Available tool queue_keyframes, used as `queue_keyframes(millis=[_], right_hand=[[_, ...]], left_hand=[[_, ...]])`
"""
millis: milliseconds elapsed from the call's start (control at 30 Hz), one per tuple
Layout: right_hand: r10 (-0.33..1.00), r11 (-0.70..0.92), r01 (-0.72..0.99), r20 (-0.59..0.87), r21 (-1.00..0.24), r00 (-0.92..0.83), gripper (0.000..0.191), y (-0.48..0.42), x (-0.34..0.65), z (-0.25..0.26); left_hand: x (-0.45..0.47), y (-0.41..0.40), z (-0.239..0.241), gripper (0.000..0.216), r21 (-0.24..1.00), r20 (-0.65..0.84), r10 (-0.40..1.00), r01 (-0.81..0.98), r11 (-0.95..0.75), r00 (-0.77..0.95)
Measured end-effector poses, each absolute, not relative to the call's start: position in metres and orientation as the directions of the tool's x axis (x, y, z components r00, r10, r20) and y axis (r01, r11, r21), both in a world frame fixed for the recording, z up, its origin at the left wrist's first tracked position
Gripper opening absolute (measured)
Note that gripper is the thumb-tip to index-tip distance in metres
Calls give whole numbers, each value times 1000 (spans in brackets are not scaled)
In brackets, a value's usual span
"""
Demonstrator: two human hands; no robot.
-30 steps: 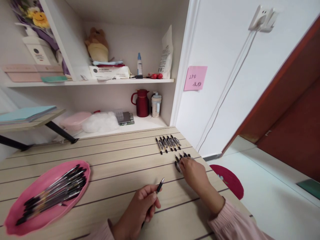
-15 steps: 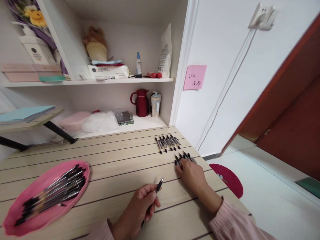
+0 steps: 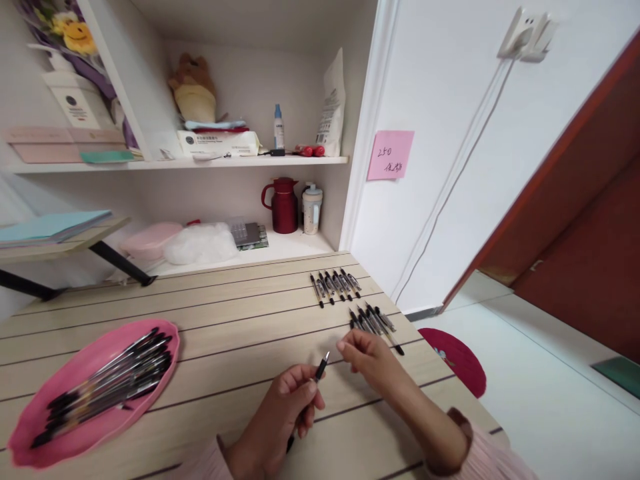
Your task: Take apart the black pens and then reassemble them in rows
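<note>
My left hand (image 3: 287, 407) grips a black pen (image 3: 321, 368) between thumb and fingers. The pen's silver tip points up and away, and its middle is hidden by the fingers. To the right of that tip hovers my right hand (image 3: 370, 357), its thumb and index finger drawn together with nothing visible between them. Just beyond it lies a group of black-and-clear pens (image 3: 370, 321) side by side. Farther back is another row of similar pens (image 3: 335, 287).
A pink tray (image 3: 167, 393) with many pens stands at left on the striped wooden table (image 3: 225, 313). Behind are white shelves (image 3: 300, 160) with a dark red jug (image 3: 284, 207) and a light cup (image 3: 312, 209). A red round mat (image 3: 457, 360) lies on the floor at right.
My right hand has drawn back from the nearer pen group toward the pen tip, leaving those pens in view. My left hand has barely moved and still holds its pen.
</note>
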State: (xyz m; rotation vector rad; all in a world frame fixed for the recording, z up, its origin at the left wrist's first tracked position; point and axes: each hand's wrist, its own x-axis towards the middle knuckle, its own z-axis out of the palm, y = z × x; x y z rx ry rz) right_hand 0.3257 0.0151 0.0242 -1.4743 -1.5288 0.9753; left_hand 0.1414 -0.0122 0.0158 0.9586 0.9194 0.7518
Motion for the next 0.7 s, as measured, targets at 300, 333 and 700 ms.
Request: queue_keyframes(millis=[300,333,700], right_hand=[[994,-98,-219,-107,-971,27,35,0,287,7],[993,-102,-230,-112,-968,31,35,0,287,7],[990,-138,-268,-136,-953,-26,35,-2,285,6]], left_hand=[[146,-13,16,17,916,-347,861,-65,397,372],[146,-13,16,16,916,-351,861,-55,397,368],[147,-14,18,17,919,-340,864,-64,388,371]])
